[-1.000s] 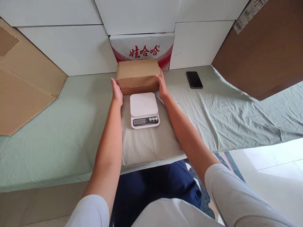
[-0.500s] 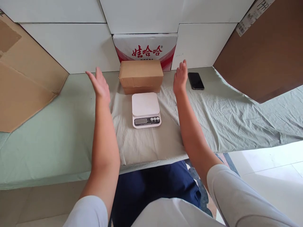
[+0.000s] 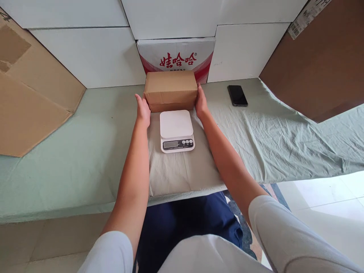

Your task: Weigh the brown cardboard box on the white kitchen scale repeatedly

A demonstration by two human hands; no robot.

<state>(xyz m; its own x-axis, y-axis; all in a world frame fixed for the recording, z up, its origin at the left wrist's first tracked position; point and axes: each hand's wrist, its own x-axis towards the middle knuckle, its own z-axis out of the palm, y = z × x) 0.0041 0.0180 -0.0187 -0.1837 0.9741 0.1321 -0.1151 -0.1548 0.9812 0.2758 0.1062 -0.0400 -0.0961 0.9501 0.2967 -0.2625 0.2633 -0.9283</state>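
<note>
A small brown cardboard box [image 3: 171,90] sits on the cloth-covered table, behind a white kitchen scale [image 3: 176,125]. My left hand [image 3: 143,112] is pressed to the box's left side, thumb pointing up and the other fingers partly hidden along that side. On the opposite side my right hand [image 3: 201,102] lies against the box, its fingers reaching back along the cardboard. Between them the two hands grip the box. The scale has a flat plate, a small display and several buttons, and neither hand touches it.
A black phone [image 3: 237,95] lies on the green cloth [image 3: 93,144] to the right. Large cardboard panels stand at the left [image 3: 42,102] and right [image 3: 315,64]. White boxes and a red-and-white printed carton [image 3: 176,49] form the back wall.
Both hands have moved inward from apart on either side and now meet the sides of the cardboard box. The box, scale and phone stay in place; the view has shifted slightly.
</note>
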